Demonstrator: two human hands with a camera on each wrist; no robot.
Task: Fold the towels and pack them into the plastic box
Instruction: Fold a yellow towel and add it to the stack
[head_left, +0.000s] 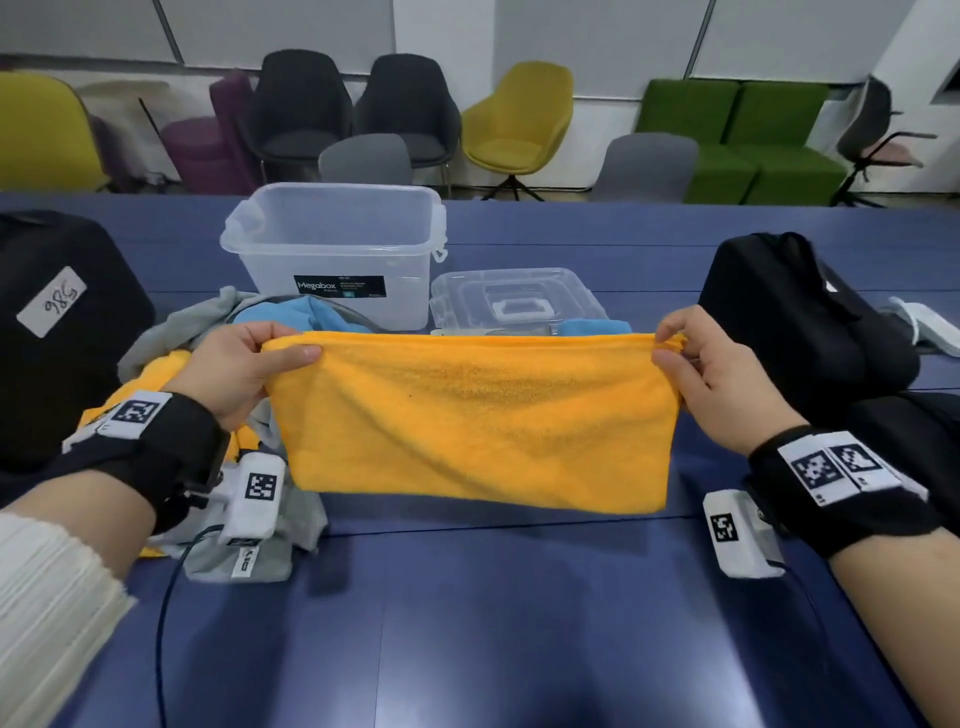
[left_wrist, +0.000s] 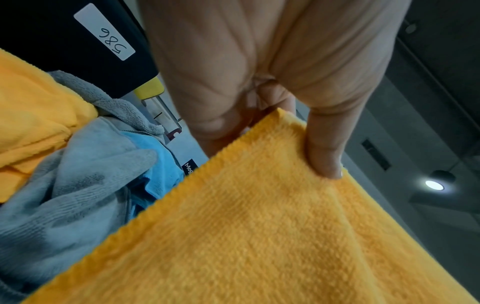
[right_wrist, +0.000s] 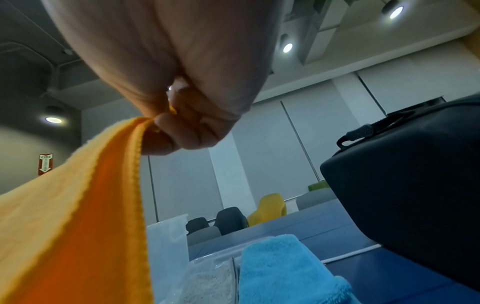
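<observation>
An orange towel (head_left: 475, 418) hangs doubled over above the blue table, stretched between both hands. My left hand (head_left: 244, 364) pinches its upper left corner; the thumb (left_wrist: 324, 148) presses on the orange towel (left_wrist: 259, 226). My right hand (head_left: 711, 374) pinches the upper right corner, with curled fingers (right_wrist: 182, 131) bunching the towel (right_wrist: 78, 216). The clear plastic box (head_left: 332, 249) stands open and empty behind the towel. Its lid (head_left: 519, 304) lies to the right of it. A folded blue towel (head_left: 592, 327) (right_wrist: 283, 271) rests by the lid.
A heap of grey, blue and orange towels (head_left: 218, 322) (left_wrist: 78, 174) lies at the left under my left wrist. Black bags stand at the left (head_left: 62, 322) and right (head_left: 800, 317). Chairs (head_left: 514, 119) line the far wall. The blue table (head_left: 493, 623) stretches in front of me.
</observation>
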